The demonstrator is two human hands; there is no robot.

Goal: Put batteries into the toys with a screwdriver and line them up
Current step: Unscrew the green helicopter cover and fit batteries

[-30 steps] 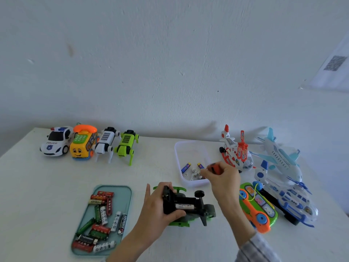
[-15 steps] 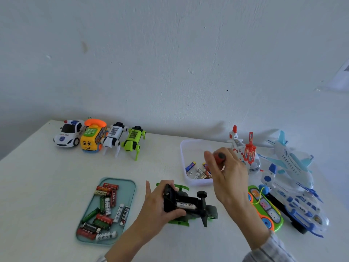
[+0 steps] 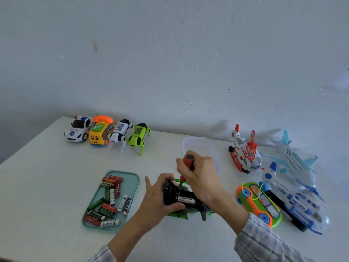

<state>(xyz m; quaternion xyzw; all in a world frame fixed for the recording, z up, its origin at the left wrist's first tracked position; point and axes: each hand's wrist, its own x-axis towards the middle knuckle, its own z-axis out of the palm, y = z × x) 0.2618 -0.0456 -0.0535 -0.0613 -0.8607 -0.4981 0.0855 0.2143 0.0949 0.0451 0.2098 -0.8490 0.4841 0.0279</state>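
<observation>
The right hand (image 3: 200, 174) has brought the gripped screwdriver (image 3: 188, 163) down from the clear tub (image 3: 217, 148) onto the upturned green car (image 3: 181, 199), which the left hand (image 3: 160, 197) clasps just beside the tub.

Light is soft, even and cool, daylight-like with a bluish cast on the wall (image 3: 170, 63). Shadows are faint: a soft one behind the toy helicopter (image 3: 243, 150) falls left on the wall, so light seems to come from the right. No glare on the white table (image 3: 47, 186). Wide-angle bend shows at the table edges. Overall slightly soft; the sleeve (image 3: 264, 241) at the bottom is blurred.
</observation>
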